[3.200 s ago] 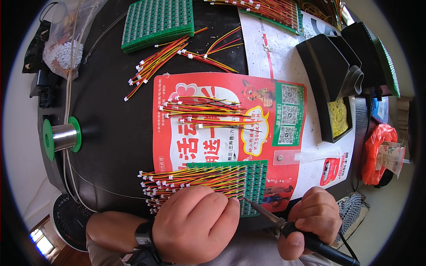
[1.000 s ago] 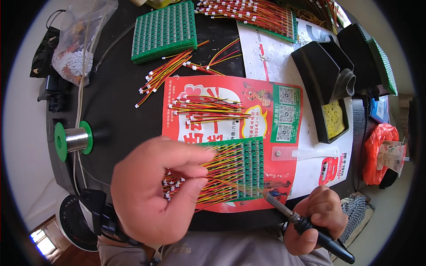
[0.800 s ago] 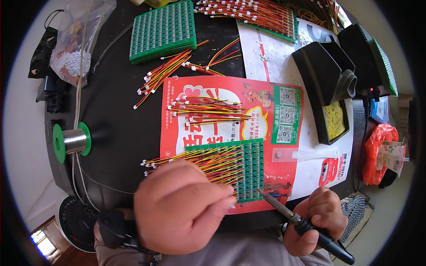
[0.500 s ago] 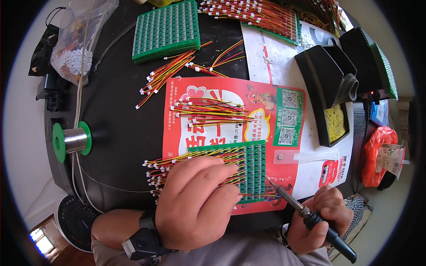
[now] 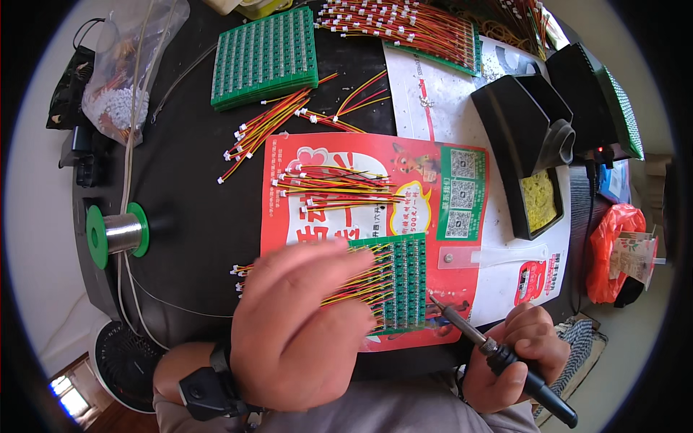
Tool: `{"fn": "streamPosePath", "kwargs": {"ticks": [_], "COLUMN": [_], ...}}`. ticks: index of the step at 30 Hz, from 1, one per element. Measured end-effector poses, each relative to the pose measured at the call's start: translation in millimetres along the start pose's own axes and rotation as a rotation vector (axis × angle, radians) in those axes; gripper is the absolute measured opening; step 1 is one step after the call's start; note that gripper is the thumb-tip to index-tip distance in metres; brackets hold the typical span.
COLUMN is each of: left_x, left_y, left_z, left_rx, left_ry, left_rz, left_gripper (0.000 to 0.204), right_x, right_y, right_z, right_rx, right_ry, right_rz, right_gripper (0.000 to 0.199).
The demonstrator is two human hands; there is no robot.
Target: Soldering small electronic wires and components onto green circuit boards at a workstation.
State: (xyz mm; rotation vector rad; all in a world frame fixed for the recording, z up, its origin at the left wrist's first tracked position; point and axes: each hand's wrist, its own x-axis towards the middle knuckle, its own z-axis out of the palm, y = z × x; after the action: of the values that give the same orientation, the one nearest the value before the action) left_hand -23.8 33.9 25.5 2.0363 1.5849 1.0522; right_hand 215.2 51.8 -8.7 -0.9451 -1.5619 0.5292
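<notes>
A green circuit board panel point(image 5: 406, 281) lies on a red printed sheet point(image 5: 462, 270), with rows of red, yellow and black connector wires point(image 5: 361, 292) running left from it. My left hand point(image 5: 299, 332) hovers over these wires, fingers curled and smeared by motion; whether anything is between the fingertips is hidden. It covers most of the white plugs on the wires' left ends. To the right, my right hand point(image 5: 516, 361) grips a soldering iron point(image 5: 533, 375) by its black handle. The iron's tip points up and left, close beside the panel's right edge.
Loose connector wires point(image 5: 339, 189) rest on the sheet beyond the panel. Farther back are a stack of green boards point(image 5: 266, 54) and a wired board point(image 5: 411, 29). A solder spool point(image 5: 119, 234) stands left; a black iron stand point(image 5: 516, 123) with yellow sponge point(image 5: 543, 202) is right.
My left hand has drawn back left and toward me, uncovering more of the panel's wires. My right hand keeps the soldering iron nearly still. The whole view has shifted slightly.
</notes>
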Motion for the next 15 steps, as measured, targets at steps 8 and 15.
{"fn": "streamPosePath", "kwargs": {"ticks": [8,15], "left_x": [-3,-3], "left_y": [-7,1], "left_z": [13,-3], "left_rx": [0.077,-0.046], "left_ry": [-0.090,-0.020], "left_rz": [-0.072,-0.071], "left_gripper": [0.020,0.018], "right_x": [0,0], "right_y": [0,-1], "right_z": [1,1], "right_rx": [0.002,0.001], "right_ry": [0.006,0.010], "right_rz": [0.002,0.000], "right_gripper": [0.028,0.028]}}
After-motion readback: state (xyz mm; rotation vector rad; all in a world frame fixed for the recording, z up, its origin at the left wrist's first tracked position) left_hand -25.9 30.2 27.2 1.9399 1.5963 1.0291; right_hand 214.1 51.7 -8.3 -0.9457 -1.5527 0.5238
